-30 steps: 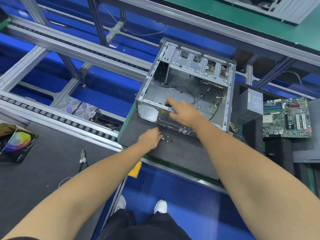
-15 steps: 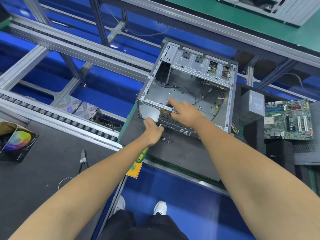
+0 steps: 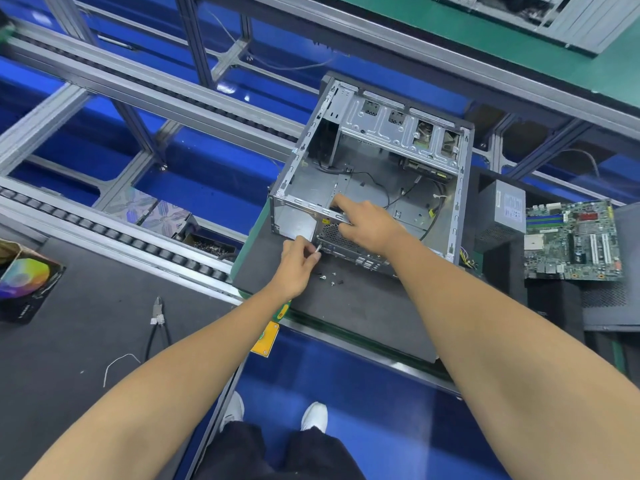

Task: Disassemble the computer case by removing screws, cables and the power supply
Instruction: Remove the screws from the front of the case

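Computer case: the open steel computer case (image 3: 374,174) lies on a dark foam mat (image 3: 363,306), its open side up and its rear panel toward the person; it sits at about 12 o'clock from the feet.
Left hand: the left hand (image 3: 297,263) is at the rear panel's lower edge, thumb and forefinger pinched together on a small silver screw (image 3: 318,248), probably a thumbscrew being turned out or just lifted free; which of the two I cannot tell.
Right hand: the right hand (image 3: 369,225) rests on the rear top rail, forefinger stretched into the case and the other fingers loosely bent over the edge, gripping nothing I can see; likely it steadies the case against the twisting.
Loose screws: a few loose screws (image 3: 329,277) lie on the mat just at 3 o'clock of the left hand, kept close so they are not lost.
Power supply: the power supply (image 3: 504,211) already stands outside, at 3 o'clock of the case.
Motherboard: the motherboard (image 3: 571,240) lies beyond it, further toward 3 o'clock.
Cables: thin black cables (image 3: 377,178) remain inside on the case floor.
Cutters: side cutters (image 3: 158,311) lie on the bench at 9 o'clock, within reach for ties.
Stage: well along, I judge; the cables are what is left.
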Motion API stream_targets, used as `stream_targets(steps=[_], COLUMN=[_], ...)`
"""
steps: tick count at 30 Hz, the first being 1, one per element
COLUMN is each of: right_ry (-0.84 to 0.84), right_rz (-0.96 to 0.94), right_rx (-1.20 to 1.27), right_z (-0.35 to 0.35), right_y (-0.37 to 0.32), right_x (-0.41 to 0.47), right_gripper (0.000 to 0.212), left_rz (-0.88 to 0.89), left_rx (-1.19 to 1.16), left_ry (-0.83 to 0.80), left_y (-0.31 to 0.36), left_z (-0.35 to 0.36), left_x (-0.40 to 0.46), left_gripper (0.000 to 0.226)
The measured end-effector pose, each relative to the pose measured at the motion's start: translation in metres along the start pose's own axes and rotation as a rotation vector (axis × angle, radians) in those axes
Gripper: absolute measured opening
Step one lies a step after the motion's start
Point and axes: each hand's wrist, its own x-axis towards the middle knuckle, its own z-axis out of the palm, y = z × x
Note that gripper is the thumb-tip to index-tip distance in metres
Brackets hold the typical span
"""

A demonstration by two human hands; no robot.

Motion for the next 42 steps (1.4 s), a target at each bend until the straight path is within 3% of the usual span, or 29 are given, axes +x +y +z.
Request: stream_targets(steps=[6,9,17,42], right_ry=[-0.001,-0.009,-0.019,-0.024], right_rz=[-0.003,0.003,0.013,0.023], right_rx=[0.011,0.031,0.062,0.024], right_z=[0.002,0.001,0.0,0.001], right_y=[0.001,0.001,0.0,0.001], right_x=[0.001,0.002,0.001,0.002], right_gripper=[0.031,0.033,0.03,0.031], left_rz=[0.003,-0.031,0.085,0.059], left_rx=[-0.096,-0.084,-0.153,-0.067], left_ry=[0.112,0.109,0.05,0.069], left_y=[-0.005,-0.007,-0.003,0.002], left_z=[-0.001,-0.002,0.0,0.008], left_x=[-0.004,-0.004,0.001,-0.001], left_gripper=[0.011,0.009,0.01,0.01])
